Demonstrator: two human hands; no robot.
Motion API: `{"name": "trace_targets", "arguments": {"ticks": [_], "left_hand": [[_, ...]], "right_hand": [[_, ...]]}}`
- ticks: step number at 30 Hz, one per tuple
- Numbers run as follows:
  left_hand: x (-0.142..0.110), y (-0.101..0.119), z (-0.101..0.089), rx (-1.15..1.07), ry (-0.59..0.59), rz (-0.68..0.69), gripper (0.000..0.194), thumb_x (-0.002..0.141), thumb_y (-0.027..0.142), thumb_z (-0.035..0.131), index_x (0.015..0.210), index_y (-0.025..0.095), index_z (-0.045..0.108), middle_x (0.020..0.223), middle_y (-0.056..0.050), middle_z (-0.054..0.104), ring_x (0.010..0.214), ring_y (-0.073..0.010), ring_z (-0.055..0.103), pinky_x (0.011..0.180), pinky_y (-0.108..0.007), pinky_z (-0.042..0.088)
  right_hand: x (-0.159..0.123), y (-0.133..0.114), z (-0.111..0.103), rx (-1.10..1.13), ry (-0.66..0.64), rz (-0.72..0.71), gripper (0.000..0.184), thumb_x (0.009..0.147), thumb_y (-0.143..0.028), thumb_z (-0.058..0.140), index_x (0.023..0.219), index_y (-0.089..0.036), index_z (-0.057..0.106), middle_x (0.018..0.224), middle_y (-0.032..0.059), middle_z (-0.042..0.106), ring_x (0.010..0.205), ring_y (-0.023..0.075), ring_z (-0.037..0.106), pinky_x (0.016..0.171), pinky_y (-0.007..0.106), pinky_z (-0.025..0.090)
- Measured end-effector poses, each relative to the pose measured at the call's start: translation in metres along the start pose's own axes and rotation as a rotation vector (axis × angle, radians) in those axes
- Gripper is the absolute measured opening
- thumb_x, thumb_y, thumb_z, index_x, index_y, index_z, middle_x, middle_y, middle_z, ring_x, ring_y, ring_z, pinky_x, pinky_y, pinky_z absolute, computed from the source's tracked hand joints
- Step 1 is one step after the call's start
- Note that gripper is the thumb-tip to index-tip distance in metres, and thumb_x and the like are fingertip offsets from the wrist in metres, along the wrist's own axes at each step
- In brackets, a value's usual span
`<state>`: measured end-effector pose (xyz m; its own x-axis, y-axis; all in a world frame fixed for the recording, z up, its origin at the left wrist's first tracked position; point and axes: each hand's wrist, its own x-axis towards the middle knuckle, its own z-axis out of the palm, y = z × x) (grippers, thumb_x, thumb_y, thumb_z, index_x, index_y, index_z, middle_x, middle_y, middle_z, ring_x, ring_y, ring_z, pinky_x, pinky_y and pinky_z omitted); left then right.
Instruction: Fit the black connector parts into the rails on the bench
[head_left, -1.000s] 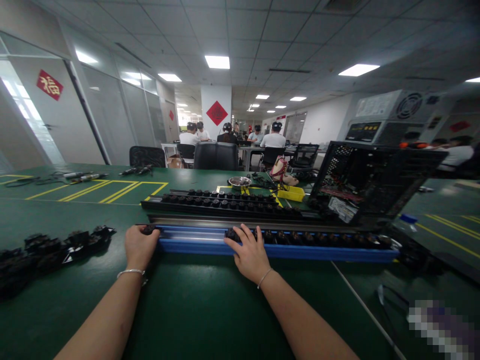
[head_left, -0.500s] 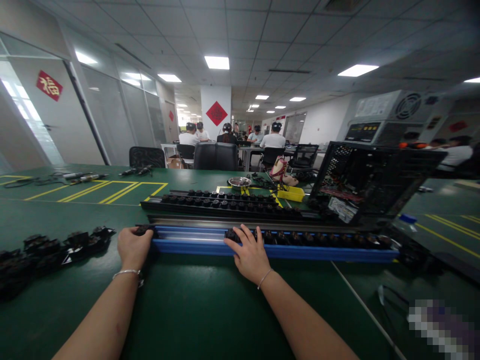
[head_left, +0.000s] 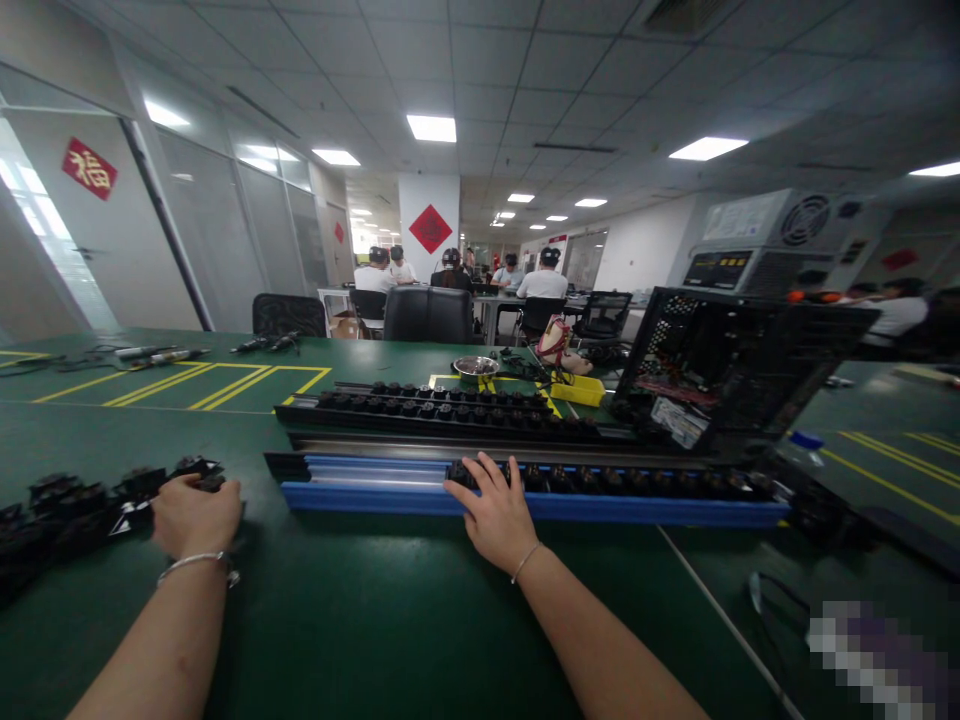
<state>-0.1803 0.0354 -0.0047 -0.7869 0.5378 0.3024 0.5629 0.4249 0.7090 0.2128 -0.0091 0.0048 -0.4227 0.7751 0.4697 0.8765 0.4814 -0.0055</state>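
Observation:
My left hand is over the near end of a pile of black socket modules, its fingers curled around one dark module. Fingers spread, my right hand rests on a blue metal rail. Its fingertips touch the leftmost black module in the channel. From there a row of similar round-faced modules fills the channel to the right end. Left of the right hand, the bare shiny channel shows. The palm hides part of the row.
Behind lie black rails with more modules. A metal bowl, a yellow tray and an opened computer case with power supplies on top stand farther back. Cables lie at right; people sit at distant desks.
My left hand has moved left from the rail's left end to the module pile. My right hand stays on the row. The whole view has shifted slightly.

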Motion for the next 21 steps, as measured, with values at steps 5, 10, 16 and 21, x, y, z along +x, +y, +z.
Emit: {"name": "trace_targets", "arguments": {"ticks": [5, 10, 16, 21], "left_hand": [[0.009, -0.004, -0.001, 0.115, -0.048, -0.302, 0.037, 0.054, 0.031, 0.061, 0.091, 0.025, 0.057, 0.106, -0.007, 0.058, 0.104, -0.0355, 0.051, 0.078, -0.048, 0.045], [0.002, -0.005, -0.001, 0.041, 0.049, -0.242, 0.038, 0.054, 0.024, 0.059, 0.092, 0.021, 0.055, 0.117, -0.012, 0.052, 0.114, -0.0456, 0.042, 0.081, -0.062, 0.038], [-0.026, 0.030, -0.003, -0.057, 0.315, 0.107, 0.043, 0.067, 0.024, 0.053, 0.108, 0.015, 0.049, 0.127, -0.014, 0.045, 0.123, -0.0362, 0.034, 0.097, -0.057, 0.029], [-0.068, 0.077, 0.008, -0.102, 0.171, 0.630, 0.037, 0.076, 0.026, 0.047, 0.110, 0.011, 0.051, 0.123, -0.015, 0.049, 0.124, -0.0282, 0.036, 0.104, -0.046, 0.026]], "right_hand": [[0.000, 0.000, -0.001, -0.016, 0.002, -0.001, 0.047, 0.082, -0.026, 0.051, 0.127, -0.040, 0.046, 0.138, 0.0026, 0.040, 0.132, 0.0253, 0.022, 0.107, 0.056, 0.003], [0.000, 0.000, 0.002, -0.013, 0.027, -0.007, 0.046, 0.081, -0.025, 0.051, 0.126, -0.039, 0.048, 0.129, 0.0044, 0.046, 0.132, 0.0244, 0.022, 0.108, 0.053, 0.004], [-0.001, 0.000, 0.005, -0.010, 0.042, -0.007, 0.048, 0.081, -0.022, 0.051, 0.126, -0.038, 0.048, 0.122, 0.0052, 0.049, 0.130, 0.0241, 0.025, 0.108, 0.052, 0.005], [0.000, -0.001, 0.006, -0.014, 0.059, -0.031, 0.045, 0.082, -0.021, 0.049, 0.124, -0.035, 0.051, 0.122, 0.0064, 0.050, 0.130, 0.0236, 0.026, 0.108, 0.051, 0.006]]}}
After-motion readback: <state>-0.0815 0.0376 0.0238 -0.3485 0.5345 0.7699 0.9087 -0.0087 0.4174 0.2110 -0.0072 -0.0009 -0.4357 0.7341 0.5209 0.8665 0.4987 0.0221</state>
